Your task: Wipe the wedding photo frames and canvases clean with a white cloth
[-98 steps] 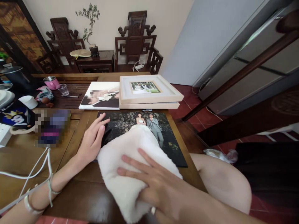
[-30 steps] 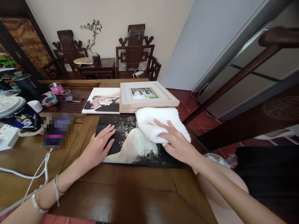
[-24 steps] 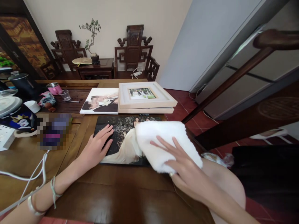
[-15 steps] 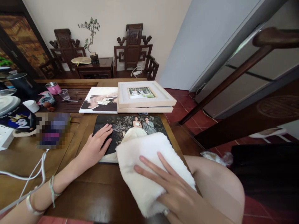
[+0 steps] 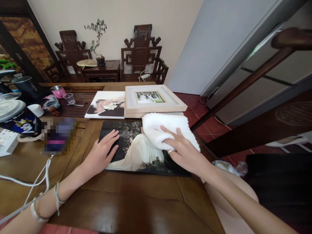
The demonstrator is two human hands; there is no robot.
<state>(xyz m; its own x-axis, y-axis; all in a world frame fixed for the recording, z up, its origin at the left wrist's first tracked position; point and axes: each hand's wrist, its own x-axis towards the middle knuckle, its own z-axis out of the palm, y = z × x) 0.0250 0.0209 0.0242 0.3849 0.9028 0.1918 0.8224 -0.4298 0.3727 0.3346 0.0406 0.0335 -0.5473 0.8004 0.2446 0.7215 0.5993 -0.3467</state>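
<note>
A dark wedding photo panel point(image 5: 136, 152) lies flat on the wooden table, its printed white gown in plain sight. On its left edge rests my left hand point(image 5: 104, 151), fingers stretched out flat. My right hand point(image 5: 181, 148) grips a fluffy white cloth point(image 5: 168, 125), some fingers spread on top and others tucked into its fold. The cloth lies over the panel's upper right part and hides the pictured couple there. Its far edge comes up against the stacked frames.
Behind the panel lie a white-edged photo print point(image 5: 104, 109) and light wood picture frames point(image 5: 156, 109), stacked. To the left are a blurred-out device point(image 5: 58, 136), white cables point(image 5: 46, 172), a dark cup point(image 5: 20, 125) and a pink mug point(image 5: 58, 92). Carved chairs point(image 5: 142, 48) stand behind.
My right hand has moved the cloth away from me and to the right, from the panel's near edge to its far right part. The left hand stays in place.
</note>
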